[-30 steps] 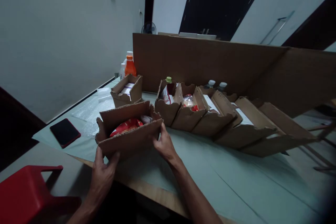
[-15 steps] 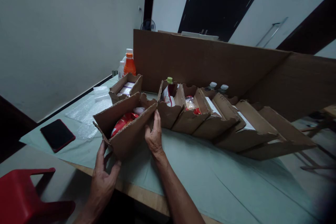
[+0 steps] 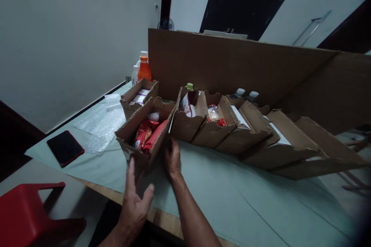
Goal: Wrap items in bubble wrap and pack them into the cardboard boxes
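Note:
A cardboard bin [image 3: 160, 144] stands on the cloth-covered table in front of me, holding red snack packets [image 3: 155, 137] and a small pale wrapped item [image 3: 153, 116]. My left hand [image 3: 135, 202] is at its near end, fingers spread and thumb apart, with a fingertip at or very near the front wall. Against the bin's right side lies my right hand [image 3: 173, 160], its fingers stretched upward and partly hidden in shadow. Neither hand is wrapped around the bin. Just to the right begins a row of similar bins [image 3: 185, 126] with packets in them.
Behind the bin sits a smaller cardboard box [image 3: 130, 110] with white packs, near an orange bottle [image 3: 144, 71]. Bubble wrap [image 3: 101, 135] and a dark tablet [image 3: 65, 148] lie left. A tall cardboard panel [image 3: 232, 61] stands behind; a red stool [image 3: 31, 212] is below.
The bin has turned and shifted right, closer to the row, and more of its red packets show. My left hand moved right with it; my right hand slid lower along its side.

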A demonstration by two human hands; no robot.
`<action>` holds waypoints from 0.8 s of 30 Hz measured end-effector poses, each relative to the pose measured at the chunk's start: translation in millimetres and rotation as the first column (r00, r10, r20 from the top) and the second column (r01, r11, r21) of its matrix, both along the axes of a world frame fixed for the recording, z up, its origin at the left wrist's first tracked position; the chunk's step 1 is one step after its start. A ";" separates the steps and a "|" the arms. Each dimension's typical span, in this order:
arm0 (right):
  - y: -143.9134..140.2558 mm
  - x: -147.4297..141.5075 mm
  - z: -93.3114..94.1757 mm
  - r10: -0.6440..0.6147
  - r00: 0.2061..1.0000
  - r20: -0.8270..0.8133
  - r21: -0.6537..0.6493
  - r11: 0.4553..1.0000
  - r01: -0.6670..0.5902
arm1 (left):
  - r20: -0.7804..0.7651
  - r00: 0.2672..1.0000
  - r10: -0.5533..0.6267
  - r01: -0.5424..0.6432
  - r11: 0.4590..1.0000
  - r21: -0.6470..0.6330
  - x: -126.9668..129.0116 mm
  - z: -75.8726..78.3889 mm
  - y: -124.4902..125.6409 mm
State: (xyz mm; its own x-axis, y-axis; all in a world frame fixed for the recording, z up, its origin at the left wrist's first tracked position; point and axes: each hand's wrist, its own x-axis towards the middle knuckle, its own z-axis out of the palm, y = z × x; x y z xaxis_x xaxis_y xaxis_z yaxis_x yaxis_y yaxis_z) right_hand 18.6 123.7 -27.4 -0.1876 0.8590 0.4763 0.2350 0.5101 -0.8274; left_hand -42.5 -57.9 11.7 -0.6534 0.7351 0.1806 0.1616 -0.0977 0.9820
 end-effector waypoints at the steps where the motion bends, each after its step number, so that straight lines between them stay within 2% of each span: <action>1: 2.0 2.0 -6.0 -0.008 1.000 0.000 -0.021 1.000 0.008 | 0.010 1.000 -0.027 0.027 0.999 0.020 7.4 0.3 6.4; 3: 5.4 4.3 -13.8 -0.025 1.000 -0.004 -0.050 0.998 0.025 | 0.005 0.997 -0.078 0.078 0.995 0.055 18.3 1.3 23.5; 6: 9.1 5.2 -18.2 -0.045 0.999 -0.021 -0.081 0.996 0.044 | -0.071 0.993 -0.095 0.100 0.993 0.070 22.4 3.7 56.8; 12: 10.0 5.8 -18.2 -0.058 0.997 -0.052 -0.148 0.988 0.049 | -0.168 0.984 -0.064 0.076 0.995 0.066 9.3 8.1 128.3; 15: 7.4 6.3 -14.9 -0.062 0.996 -0.060 -0.157 0.986 0.052 | -0.210 0.976 -0.051 0.065 0.996 0.060 1.8 8.6 152.9; 18: 6.9 6.6 -13.4 -0.053 0.997 -0.060 -0.161 0.986 0.042 | -0.244 0.968 -0.052 0.068 0.996 0.060 -5.3 6.5 162.7; 21: 9.3 6.1 -15.3 -0.043 0.998 -0.055 -0.165 0.986 0.034 | -0.322 0.943 -0.082 0.097 0.995 0.030 -18.4 6.9 158.3; 23: 11.3 5.1 -17.1 -0.045 0.998 -0.054 -0.165 0.986 0.036 | -0.444 0.895 -0.047 0.078 0.996 0.053 -37.3 15.2 151.3; 24: 12.0 4.5 -17.8 -0.047 0.997 -0.053 -0.166 0.985 0.038 | -0.513 0.858 0.008 0.045 0.995 0.090 -51.0 23.0 148.2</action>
